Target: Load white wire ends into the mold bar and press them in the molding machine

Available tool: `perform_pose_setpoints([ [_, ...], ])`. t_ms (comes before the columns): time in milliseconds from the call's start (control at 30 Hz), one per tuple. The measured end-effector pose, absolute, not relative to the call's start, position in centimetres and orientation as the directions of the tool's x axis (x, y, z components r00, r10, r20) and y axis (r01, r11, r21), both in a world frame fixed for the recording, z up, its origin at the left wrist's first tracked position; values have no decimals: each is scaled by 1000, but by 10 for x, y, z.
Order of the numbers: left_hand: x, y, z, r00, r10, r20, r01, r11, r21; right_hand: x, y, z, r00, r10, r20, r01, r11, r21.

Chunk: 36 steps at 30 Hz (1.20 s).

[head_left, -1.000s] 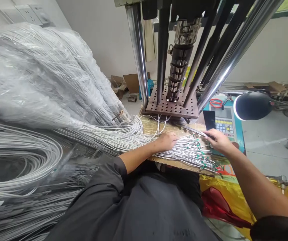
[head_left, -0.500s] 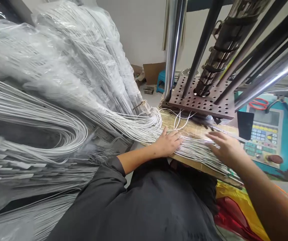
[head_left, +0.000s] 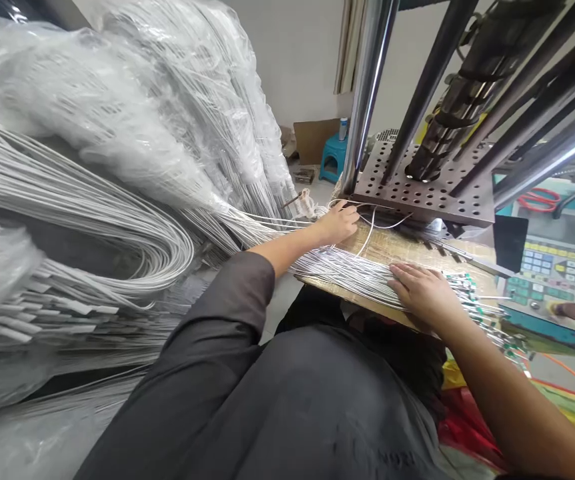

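Note:
A flat bundle of thin white cables (head_left: 352,273) lies along the wooden board (head_left: 385,241). Its green and metal tips (head_left: 487,313) fan out at the right end. My right hand (head_left: 425,293) rests flat on the bundle close to those tips, fingers stretched out. Farther left, my left hand (head_left: 338,225) has its fingers curled over white cables where they bend at the board's far-left corner; the fingertips are partly hidden. A single loose white cable (head_left: 368,233) stands up from the board between the hands.
A machine with a perforated steel plate (head_left: 422,190) and upright rods stands over the board's far side. A control panel (head_left: 547,260) with red-handled scissors (head_left: 538,199) is at right. Plastic-wrapped cable bundles (head_left: 132,113) fill the left. A blue stool (head_left: 334,157) stands behind.
My left hand has moved up from the bundle to the cable bend at the far corner. The right hand has come down onto the cables. The view has shifted slightly.

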<state>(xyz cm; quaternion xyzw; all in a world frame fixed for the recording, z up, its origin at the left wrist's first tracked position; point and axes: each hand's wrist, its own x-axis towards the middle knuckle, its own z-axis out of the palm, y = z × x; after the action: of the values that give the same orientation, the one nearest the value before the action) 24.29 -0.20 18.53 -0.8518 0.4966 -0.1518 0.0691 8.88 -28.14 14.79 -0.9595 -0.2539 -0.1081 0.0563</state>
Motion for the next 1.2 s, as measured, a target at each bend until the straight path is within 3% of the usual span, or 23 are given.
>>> perform_pose_setpoints([
  [100,247,-18,189,531,-794,296,-799,-585,-137,78,-273,160,823,476,308,493,-870,27],
  [233,208,-1,202,580,-619,530,-792,-580,189,69,-250,171,775,508,375,549,-836,-3],
  [333,170,39,201,579,-665,471,-815,-482,322,71,-225,172,760,552,343,597,-802,-33],
  [433,146,75,188,564,-776,284,-824,-504,260,79,-203,169,777,574,258,605,-794,-54],
  [533,140,86,175,583,-788,197,-812,-562,157,86,-193,166,813,561,157,576,-814,-73],
  [633,144,81,171,593,-785,179,-805,-580,124,92,-191,164,858,507,78,513,-849,-123],
  [867,150,76,169,587,-775,234,-809,-550,205,107,-185,174,903,418,-104,368,-875,-315],
  [1033,147,68,163,570,-782,254,-821,-530,212,109,-185,180,912,401,-92,333,-851,-407],
  [1200,145,54,165,602,-764,232,-798,-563,214,96,-182,188,904,424,44,416,-855,-310],
])
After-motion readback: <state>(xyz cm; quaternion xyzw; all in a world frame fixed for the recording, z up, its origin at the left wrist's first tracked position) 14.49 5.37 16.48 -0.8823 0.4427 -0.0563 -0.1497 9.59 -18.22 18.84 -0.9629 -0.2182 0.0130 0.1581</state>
